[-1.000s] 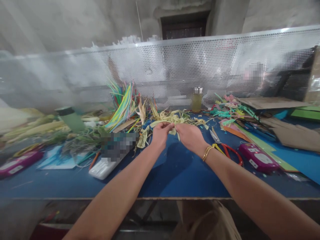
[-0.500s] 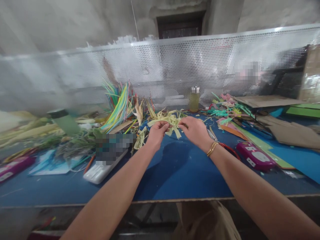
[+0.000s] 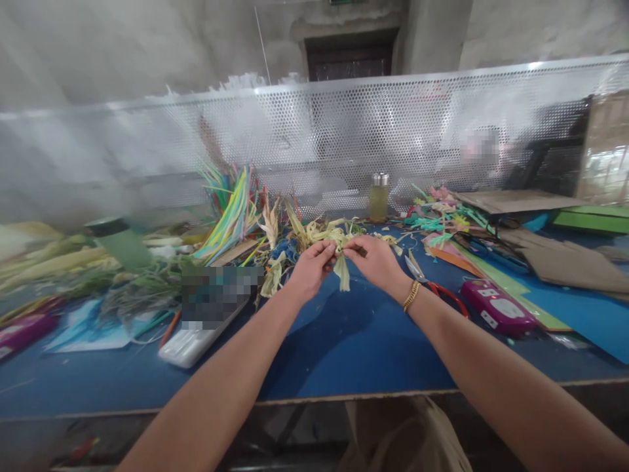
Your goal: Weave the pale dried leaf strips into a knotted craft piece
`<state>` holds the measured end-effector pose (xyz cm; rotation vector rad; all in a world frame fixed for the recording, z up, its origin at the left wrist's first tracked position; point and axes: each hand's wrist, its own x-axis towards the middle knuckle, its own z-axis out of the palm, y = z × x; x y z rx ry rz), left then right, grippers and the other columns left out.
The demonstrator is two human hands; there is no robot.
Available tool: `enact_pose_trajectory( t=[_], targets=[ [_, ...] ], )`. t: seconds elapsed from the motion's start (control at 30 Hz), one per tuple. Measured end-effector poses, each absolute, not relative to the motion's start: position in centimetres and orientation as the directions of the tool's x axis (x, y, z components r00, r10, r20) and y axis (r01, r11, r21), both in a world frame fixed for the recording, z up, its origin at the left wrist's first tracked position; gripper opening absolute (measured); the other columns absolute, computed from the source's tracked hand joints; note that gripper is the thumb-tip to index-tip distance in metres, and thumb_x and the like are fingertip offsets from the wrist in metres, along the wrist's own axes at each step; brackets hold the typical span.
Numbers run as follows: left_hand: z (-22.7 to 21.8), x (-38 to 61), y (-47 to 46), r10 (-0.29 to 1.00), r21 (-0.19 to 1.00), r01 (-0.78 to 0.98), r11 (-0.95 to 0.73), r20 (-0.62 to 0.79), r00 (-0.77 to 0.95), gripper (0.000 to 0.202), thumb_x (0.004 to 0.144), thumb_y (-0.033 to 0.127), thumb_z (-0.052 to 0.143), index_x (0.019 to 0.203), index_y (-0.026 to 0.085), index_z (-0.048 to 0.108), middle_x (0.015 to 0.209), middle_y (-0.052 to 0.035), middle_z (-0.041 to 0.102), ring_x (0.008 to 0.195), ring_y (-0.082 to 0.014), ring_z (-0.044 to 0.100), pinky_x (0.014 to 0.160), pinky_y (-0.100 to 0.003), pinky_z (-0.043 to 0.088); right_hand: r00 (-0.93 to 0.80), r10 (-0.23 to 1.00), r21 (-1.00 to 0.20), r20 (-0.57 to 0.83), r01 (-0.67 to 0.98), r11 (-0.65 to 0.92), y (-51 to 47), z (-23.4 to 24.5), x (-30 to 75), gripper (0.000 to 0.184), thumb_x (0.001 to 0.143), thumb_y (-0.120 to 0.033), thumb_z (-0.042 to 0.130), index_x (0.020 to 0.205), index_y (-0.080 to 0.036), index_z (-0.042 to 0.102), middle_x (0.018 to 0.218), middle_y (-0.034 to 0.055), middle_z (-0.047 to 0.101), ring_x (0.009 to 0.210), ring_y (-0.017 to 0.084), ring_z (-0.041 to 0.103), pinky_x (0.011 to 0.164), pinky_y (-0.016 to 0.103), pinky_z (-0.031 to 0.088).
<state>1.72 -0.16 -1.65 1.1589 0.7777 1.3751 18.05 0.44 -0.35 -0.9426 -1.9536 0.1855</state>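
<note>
My left hand (image 3: 309, 267) and my right hand (image 3: 374, 260) meet above the blue table (image 3: 344, 341), both pinched on one pale yellow-green husk strip (image 3: 343, 272) that hangs down between them. My right wrist wears a gold bracelet (image 3: 410, 295). Just behind my fingers lies a loose pile of the same pale husk strips (image 3: 324, 231).
A bundle of coloured strips (image 3: 230, 210) stands left of the pile. Scissors with red handles (image 3: 432, 282) and a pink box (image 3: 497, 306) lie to the right. A small bottle (image 3: 379, 196) stands before the perforated metal screen (image 3: 344, 137). A white flat object (image 3: 191, 341) lies left.
My hands have drawn closer together, and the strip now hangs straight down between them. The view has shifted a little to the right.
</note>
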Motion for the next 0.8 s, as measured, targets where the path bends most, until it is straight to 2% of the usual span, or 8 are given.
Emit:
enact_pose_trajectory(
  t=[0.13,0.3,0.5,0.67,0.8],
  targets=[
    [-1.8,1.7,0.0,0.969,0.946,-0.249,-0.207,0.233,0.082,0.02,0.071,0.034,0.073,0.079,0.019,0.063,0.069,0.0026,0.053,0.062,-0.0085,0.047,0.055,-0.021,0.034,-0.275,0.703,-0.543,0.656,0.475,0.692,0.5,-0.7,17.7,0.009,0.082,-0.024,0.06,0.078,-0.019,0.066,0.076,0.0016,0.067,0.069,0.013,0.058,0.066,0.025,0.042],
    [-2.0,1.5,0.4,0.916,0.916,0.005,-0.401,0.401,-0.015,0.016,0.076,0.033,0.067,0.084,0.019,0.068,0.081,-0.0001,0.063,0.074,-0.0126,0.053,0.07,-0.025,0.04,-0.24,0.736,-0.604,0.632,0.442,0.663,0.5,-0.9,17.4,0.01,0.081,-0.025,0.06,0.077,-0.018,0.065,0.071,0.0008,0.065,0.065,0.012,0.056,0.062,0.025,0.041],
    [-1.8,0.8,0.3,0.878,0.863,0.171,-0.476,0.479,0.027,0.019,0.076,0.03,0.066,0.09,0.02,0.072,0.089,-0.0036,0.069,0.085,-0.0182,0.059,0.08,-0.031,0.044,-0.187,0.763,-0.668,0.619,0.384,0.637,0.4,-0.8,17.2,0.013,0.078,-0.025,0.06,0.068,-0.017,0.061,0.064,-0.0003,0.06,0.061,0.011,0.052,0.06,0.024,0.04],
    [-1.4,0.6,0.0,0.882,0.867,0.161,-0.471,0.468,0.061,0.026,0.066,0.029,0.076,0.09,0.021,0.073,0.085,-0.003,0.069,0.078,-0.017,0.059,0.072,-0.028,0.045,-0.159,0.794,-0.713,0.587,0.362,0.6,0.3,-0.6,17.2,0.016,0.078,-0.027,0.059,0.066,-0.017,0.06,0.063,-0.0004,0.059,0.06,0.011,0.051,0.058,0.025,0.04],
    [-1.5,1.0,-0.1,0.902,0.901,0.049,-0.432,0.432,0.0,0.019,0.064,0.028,0.078,0.08,0.019,0.073,0.075,-0.0009,0.066,0.069,-0.0134,0.055,0.067,-0.026,0.043,-0.18,0.769,-0.68,0.614,0.375,0.63,0.1,-0.5,17.3,0.014,0.078,-0.027,0.059,0.067,-0.018,0.06,0.064,-0.0001,0.06,0.061,0.012,0.053,0.059,0.025,0.041]
  ],
)
